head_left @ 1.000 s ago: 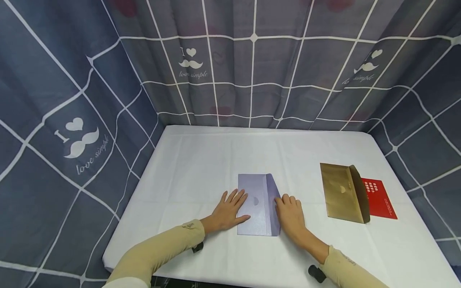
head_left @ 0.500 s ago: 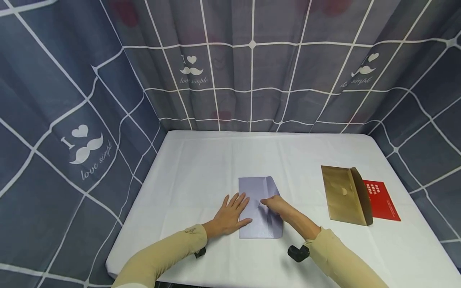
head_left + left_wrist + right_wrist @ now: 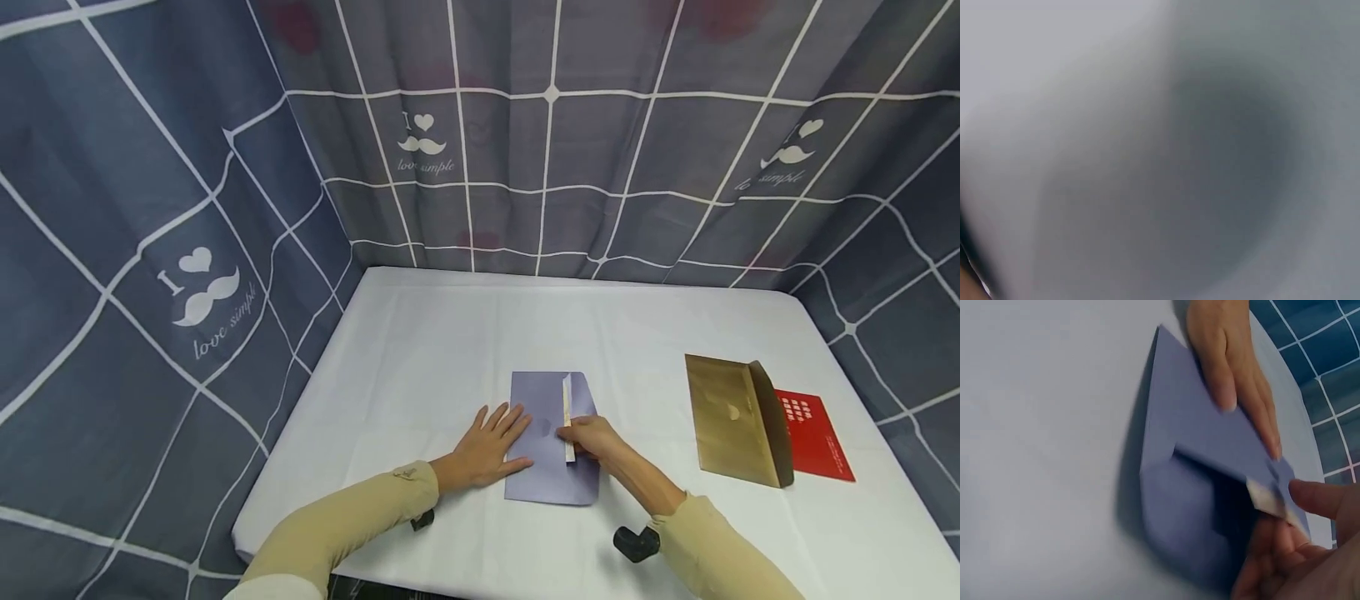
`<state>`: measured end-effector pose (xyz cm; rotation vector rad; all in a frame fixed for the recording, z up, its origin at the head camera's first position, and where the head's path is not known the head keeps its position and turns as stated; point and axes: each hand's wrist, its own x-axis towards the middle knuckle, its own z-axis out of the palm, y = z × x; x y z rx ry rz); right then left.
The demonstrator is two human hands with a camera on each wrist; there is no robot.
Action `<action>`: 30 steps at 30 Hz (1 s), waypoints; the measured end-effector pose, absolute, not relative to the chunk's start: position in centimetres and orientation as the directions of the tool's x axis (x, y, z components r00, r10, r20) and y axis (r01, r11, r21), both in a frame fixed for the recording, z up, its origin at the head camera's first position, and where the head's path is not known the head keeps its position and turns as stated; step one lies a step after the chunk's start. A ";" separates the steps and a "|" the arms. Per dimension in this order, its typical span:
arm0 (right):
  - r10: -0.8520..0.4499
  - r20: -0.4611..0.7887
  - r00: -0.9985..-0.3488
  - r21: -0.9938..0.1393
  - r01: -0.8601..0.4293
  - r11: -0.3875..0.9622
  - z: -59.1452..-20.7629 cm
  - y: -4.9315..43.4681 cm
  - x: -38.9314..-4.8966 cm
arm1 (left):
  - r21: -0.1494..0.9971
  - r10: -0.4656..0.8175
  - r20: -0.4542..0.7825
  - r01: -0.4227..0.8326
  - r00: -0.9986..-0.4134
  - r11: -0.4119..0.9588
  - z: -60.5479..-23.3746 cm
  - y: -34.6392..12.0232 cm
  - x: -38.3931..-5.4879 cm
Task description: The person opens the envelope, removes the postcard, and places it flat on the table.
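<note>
A lavender envelope [image 3: 536, 477] lies on the white-covered table, its flap [image 3: 584, 398] turned out to the right. My left hand [image 3: 480, 454] rests flat on its left part with spread fingers. At the envelope's mouth my right hand [image 3: 596, 439] pinches a pale strip of paper [image 3: 567, 396]; whether this is something inside or the envelope's own edge, I cannot tell. In the right wrist view the thumb [image 3: 1319, 495] lies above and the fingers reach under the pale paper [image 3: 1265, 499], beside the dark opening. The left wrist view is only a grey blur.
To the right lies an opened gold envelope [image 3: 727, 425], partly over a red card or envelope [image 3: 817, 433] with white print. The white tablecloth [image 3: 442, 333] reaches to grey-blue checked curtains [image 3: 502, 150] at the back and both sides.
My right hand has gone from the flap over to the envelope's mouth and now pinches there. A pale strip has come into sight along the opening. My left hand stays on the envelope.
</note>
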<state>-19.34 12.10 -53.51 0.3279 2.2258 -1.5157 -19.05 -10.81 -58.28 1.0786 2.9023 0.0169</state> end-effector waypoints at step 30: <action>-0.137 0.137 -0.981 -0.267 -0.170 0.949 -55.1 20.0 -21.2 | 0.120 0.380 -0.104 0.368 -0.919 0.922 -55.4 -15.1 -23.2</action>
